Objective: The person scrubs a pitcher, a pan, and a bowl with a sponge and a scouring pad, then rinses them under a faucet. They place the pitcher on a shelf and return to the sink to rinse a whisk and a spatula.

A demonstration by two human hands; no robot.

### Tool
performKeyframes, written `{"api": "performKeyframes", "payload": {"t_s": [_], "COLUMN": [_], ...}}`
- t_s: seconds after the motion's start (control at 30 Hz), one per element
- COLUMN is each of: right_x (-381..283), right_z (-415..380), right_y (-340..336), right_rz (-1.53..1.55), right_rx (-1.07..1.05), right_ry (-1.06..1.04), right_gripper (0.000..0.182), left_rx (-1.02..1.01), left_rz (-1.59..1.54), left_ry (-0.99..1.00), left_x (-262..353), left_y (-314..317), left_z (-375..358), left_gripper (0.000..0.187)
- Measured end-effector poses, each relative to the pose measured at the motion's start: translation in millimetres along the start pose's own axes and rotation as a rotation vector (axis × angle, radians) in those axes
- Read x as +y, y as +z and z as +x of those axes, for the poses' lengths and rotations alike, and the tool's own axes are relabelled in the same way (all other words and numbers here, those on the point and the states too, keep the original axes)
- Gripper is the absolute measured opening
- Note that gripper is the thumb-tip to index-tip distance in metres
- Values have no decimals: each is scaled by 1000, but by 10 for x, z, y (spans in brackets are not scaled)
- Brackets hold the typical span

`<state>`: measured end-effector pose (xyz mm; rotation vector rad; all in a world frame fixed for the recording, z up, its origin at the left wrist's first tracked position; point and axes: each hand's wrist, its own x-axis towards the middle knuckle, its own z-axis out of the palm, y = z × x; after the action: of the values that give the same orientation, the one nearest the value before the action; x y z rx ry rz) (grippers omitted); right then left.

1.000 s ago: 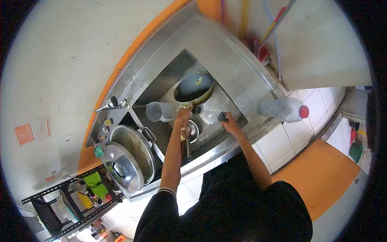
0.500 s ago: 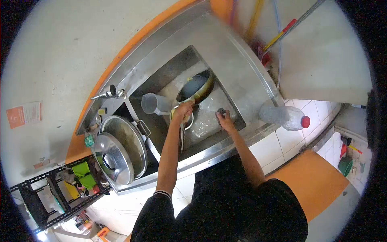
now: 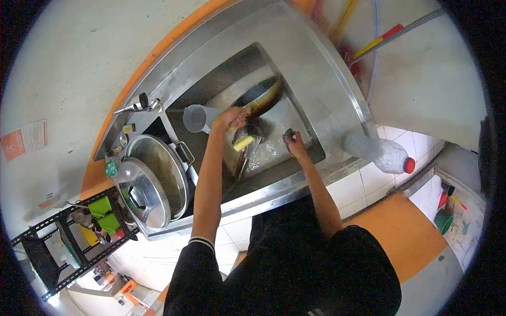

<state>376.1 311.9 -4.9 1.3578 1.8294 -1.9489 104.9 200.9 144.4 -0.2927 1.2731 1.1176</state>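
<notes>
My left hand is closed at the near end of a frying pan, apparently around its handle, which the fingers hide. The pan is tilted in the sink, dark inside, its outer wall stained brown. A dark scouring pad is gripped in my right hand, apart from the pan and above the wet sink floor. Below my left hand lie a metal pot, a yellow sponge-like piece and a wire whisk. A clear plastic jug lies to the left.
The steel sink has a raised rim. Left of the basin stand a large pot and its lid, near a tap. A plastic bottle with a red cap lies on the right edge. A shelf rack stands lower left.
The pan has tipped so more of its stained outer wall shows. My left hand has shifted up and left with it. My right hand is slightly higher, its scouring pad more visible.
</notes>
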Motion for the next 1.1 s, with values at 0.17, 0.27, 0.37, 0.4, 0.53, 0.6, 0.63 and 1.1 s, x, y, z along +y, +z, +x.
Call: {"api": "performKeyframes", "payload": {"t_s": [0.17,0.27,0.37,0.4,0.53,0.6,0.63,1.1], "right_x": [165,218,235,216,205,334,391,-1793], "right_z": [-66,-45,-57,-73,-105,-51,-27,432], "right_y": [-28,-23,-28,-31,-29,32,64,434], "right_rz": [-9,-39,-43,-44,-110,-201,-266,-474], "right_rx": [-16,-18,-48,-63,-45,30,81,419], "right_ry": [47,35,-23,-21,-44,-128,-155,-792], "right_gripper": [52,52,53,53,49,48,48,21], "left_rx": [42,96,-27,-53,-153,-25,37,2], "left_rz": [5,28,-8,-16,-22,100,163,-2], "left_ry": [-47,8,-19,-43,-84,-16,19,-44], "left_x": [111,133,76,46,50,84,97,89], "left_y": [-27,97,-119,-197,-234,-34,53,-203], "left_z": [72,-46,123,218,265,91,19,256], "left_gripper": [15,14,14,15,20,21,21,14]}}
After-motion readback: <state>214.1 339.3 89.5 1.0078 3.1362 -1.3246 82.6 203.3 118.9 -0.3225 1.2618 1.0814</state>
